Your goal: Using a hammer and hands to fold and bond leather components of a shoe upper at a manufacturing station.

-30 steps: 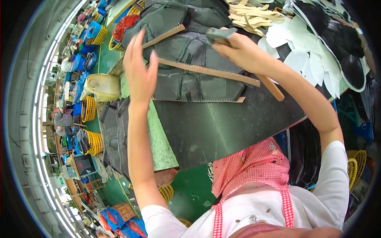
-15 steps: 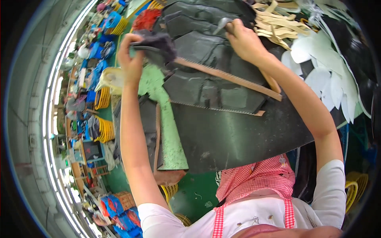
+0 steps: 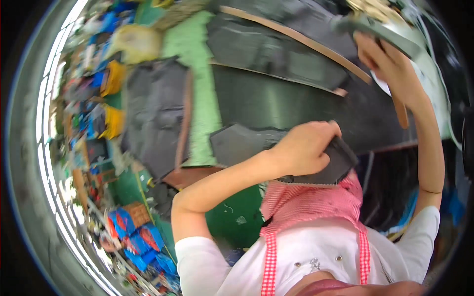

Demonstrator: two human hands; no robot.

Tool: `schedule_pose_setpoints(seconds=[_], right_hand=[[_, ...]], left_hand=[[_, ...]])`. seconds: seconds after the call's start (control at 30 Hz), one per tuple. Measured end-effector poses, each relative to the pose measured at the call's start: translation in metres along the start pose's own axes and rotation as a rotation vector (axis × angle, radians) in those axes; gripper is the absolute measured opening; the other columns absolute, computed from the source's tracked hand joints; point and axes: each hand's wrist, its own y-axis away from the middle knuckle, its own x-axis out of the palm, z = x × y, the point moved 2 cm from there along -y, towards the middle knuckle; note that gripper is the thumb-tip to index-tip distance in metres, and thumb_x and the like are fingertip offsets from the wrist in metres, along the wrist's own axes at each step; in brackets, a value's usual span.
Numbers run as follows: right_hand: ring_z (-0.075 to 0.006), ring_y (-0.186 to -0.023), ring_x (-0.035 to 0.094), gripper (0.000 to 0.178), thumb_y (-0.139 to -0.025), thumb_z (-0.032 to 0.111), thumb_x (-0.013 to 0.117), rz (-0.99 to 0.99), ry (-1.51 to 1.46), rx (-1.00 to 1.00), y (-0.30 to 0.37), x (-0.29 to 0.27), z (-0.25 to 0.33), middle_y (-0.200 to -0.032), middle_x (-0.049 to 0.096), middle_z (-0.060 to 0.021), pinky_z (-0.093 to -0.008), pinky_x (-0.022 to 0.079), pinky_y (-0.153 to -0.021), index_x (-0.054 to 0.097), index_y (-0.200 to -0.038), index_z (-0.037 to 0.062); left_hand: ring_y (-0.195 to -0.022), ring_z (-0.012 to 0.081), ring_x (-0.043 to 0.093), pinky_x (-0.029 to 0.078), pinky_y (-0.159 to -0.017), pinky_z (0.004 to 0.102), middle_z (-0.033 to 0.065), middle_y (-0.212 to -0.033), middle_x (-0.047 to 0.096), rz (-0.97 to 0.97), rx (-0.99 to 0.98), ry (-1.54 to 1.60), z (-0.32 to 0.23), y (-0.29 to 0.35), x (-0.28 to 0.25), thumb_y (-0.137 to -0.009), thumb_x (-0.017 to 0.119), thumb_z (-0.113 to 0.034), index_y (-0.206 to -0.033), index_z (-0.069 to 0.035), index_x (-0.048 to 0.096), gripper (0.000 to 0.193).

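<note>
My left hand (image 3: 306,148) is closed on a dark grey, leather-like cut piece (image 3: 247,143) at the near edge of the black table (image 3: 276,101). Part of that piece lies over the edge in front of the checked apron. Raised at the far right, my right hand (image 3: 390,64) grips what looks like a hammer (image 3: 401,116); its wooden handle sticks out below the fist, and its grey head is smeared by motion. Beyond the left hand, similar dark pieces (image 3: 256,44) with tan strips (image 3: 296,33) along their edges lie on the table.
Another dark piece (image 3: 155,113) with a tan edge lies at the left beside a pale green strip of surface (image 3: 197,113). Whitish sheets (image 3: 429,74) and beige strips (image 3: 380,11) are at the far right. Yellow baskets (image 3: 113,121) and blue-and-red bags (image 3: 133,232) stand farther left.
My left hand has come from the far left to the near table edge with a dark piece. My right hand has moved right with the hammer. The view has shifted.
</note>
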Motion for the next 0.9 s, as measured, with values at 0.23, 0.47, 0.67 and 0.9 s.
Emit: schedule_pose_setpoints(seconds=[0.23,0.47,0.67,0.9], right_hand=[[-0.0393,-0.071,0.062,0.023,-0.094,0.015,0.069,0.350,0.082,-0.040,0.110,0.027,-0.044,-0.077,0.061,-0.0174,-0.0401,0.048,-0.061,0.053,-0.104,0.0034],[-0.0379,-0.069,0.065,0.018,-0.100,0.016,0.061,0.349,-0.047,0.098,0.120,0.039,-0.061,-0.074,0.060,-0.0186,-0.0401,0.048,-0.057,0.048,-0.105,0.0050],[-0.0358,-0.069,0.067,0.017,-0.100,0.014,0.060,0.351,-0.084,-0.029,0.113,0.037,-0.059,-0.075,0.060,-0.0171,-0.0384,0.049,-0.058,0.054,-0.113,0.0033],[-0.0275,-0.066,0.067,0.014,-0.102,0.010,0.058,0.297,-0.024,-0.162,0.107,0.034,-0.056,-0.080,0.055,-0.0133,-0.0361,0.048,-0.057,0.058,-0.111,-0.0005]], left_hand=[[-0.104,0.0372,0.057,0.046,-0.093,0.0451,0.0181,-0.104,0.063,-0.030,0.058,-0.083,-0.004,-0.030,0.002,-0.076,0.063,-0.006,-0.121,-0.002,0.057,0.045],[-0.084,0.0257,0.061,0.047,-0.084,0.0380,0.0068,-0.087,0.067,0.057,0.069,-0.236,0.014,-0.056,-0.020,-0.085,0.072,-0.014,-0.097,-0.008,0.076,0.013],[-0.076,0.0233,0.065,0.052,-0.072,0.0332,0.0067,-0.084,0.070,0.137,0.085,-0.082,0.025,-0.062,-0.030,-0.079,0.077,-0.006,-0.094,-0.005,0.076,0.014],[-0.077,0.0251,0.064,0.051,-0.075,0.0357,0.0078,-0.082,0.068,0.140,0.201,-0.075,0.030,-0.061,-0.040,-0.080,0.076,-0.005,-0.098,-0.005,0.077,0.018]])
